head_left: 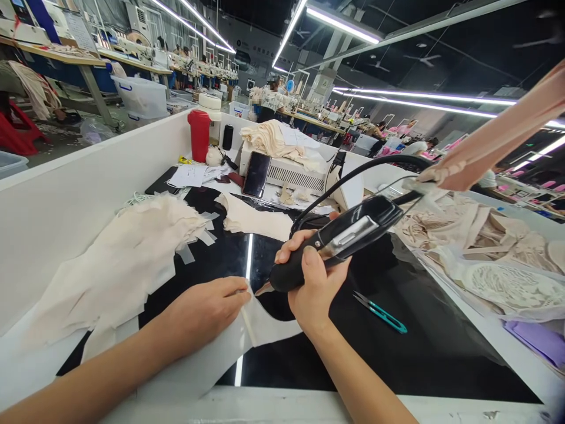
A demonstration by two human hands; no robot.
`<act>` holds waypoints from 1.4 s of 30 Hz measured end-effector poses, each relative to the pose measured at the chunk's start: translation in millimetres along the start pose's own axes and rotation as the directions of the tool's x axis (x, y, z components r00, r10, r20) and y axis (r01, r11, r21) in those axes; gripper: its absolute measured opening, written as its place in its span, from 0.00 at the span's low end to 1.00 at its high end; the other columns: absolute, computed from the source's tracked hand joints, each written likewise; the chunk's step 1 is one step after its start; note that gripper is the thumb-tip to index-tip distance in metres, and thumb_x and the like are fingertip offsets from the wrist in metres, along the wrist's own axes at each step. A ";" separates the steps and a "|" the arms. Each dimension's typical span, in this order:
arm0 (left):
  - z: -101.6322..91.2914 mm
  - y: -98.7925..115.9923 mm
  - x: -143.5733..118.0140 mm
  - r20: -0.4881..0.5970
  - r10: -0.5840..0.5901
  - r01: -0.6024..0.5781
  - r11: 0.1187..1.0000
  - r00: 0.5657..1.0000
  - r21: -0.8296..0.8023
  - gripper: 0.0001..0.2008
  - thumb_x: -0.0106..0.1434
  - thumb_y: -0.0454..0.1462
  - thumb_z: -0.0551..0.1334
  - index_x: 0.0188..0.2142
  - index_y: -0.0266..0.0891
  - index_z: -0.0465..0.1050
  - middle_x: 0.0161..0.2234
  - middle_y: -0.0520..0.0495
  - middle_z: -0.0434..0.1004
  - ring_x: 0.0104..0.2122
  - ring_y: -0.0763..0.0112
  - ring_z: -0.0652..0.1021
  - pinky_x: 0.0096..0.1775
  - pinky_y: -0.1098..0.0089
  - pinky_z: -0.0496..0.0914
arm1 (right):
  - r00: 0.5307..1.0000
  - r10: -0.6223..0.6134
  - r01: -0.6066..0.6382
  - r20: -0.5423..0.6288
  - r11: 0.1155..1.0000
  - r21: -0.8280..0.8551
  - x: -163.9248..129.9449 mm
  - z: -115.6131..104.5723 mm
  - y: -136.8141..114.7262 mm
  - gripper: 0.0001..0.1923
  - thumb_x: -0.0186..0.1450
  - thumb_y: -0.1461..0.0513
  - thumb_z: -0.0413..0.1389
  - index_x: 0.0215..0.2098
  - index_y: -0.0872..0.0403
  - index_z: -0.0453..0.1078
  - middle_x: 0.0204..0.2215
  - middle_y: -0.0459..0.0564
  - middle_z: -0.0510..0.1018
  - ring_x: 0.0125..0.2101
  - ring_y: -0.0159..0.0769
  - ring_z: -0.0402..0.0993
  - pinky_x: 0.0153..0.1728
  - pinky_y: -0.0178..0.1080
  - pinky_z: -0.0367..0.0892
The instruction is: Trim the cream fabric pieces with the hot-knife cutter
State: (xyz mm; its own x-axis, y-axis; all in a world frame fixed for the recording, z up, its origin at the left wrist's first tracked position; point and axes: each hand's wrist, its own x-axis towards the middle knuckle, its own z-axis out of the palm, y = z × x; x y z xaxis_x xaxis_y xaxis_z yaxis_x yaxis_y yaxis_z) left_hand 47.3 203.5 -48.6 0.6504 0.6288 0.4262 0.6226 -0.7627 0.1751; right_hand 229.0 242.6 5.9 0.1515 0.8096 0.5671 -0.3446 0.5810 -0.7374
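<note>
- My left hand (207, 309) lies palm down on the black glass table (419, 347), fingers together, pinning a pale fabric piece (265, 324).
- My right hand (315, 282) is clenched around a black corded cutting tool (339, 238), its tip touching the fabric just beside my left fingertips.
- Right of the tool lie teal snips (382, 312).
- Farther left, a cream fabric pile (132, 259); beyond, a red flask (199, 134).

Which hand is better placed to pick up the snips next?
Right, probably: the snips lie just beside the right hand, though it grips the tool. The left hand presses the fabric.
</note>
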 end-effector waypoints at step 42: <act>-4.8 3.9 -0.8 0.067 0.067 -0.058 0.990 0.995 -0.131 0.12 0.76 0.33 0.55 0.53 0.42 0.75 0.49 0.45 0.77 0.46 0.64 0.79 0.47 0.66 0.76 | 0.999 -0.044 0.044 0.002 0.999 -0.031 -8.8 -3.4 -8.0 0.13 0.69 0.62 0.60 0.47 0.44 0.61 0.32 0.37 0.76 0.25 0.27 0.74 0.29 0.36 0.71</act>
State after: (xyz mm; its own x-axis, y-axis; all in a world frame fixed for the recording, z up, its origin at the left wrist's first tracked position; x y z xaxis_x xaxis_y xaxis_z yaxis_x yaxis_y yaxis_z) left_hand 47.1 199.4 -44.0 0.7187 0.5847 0.3762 0.5216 -0.8112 0.2643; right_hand 233.6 231.1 5.6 0.1644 0.7833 0.5995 -0.3087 0.6180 -0.7230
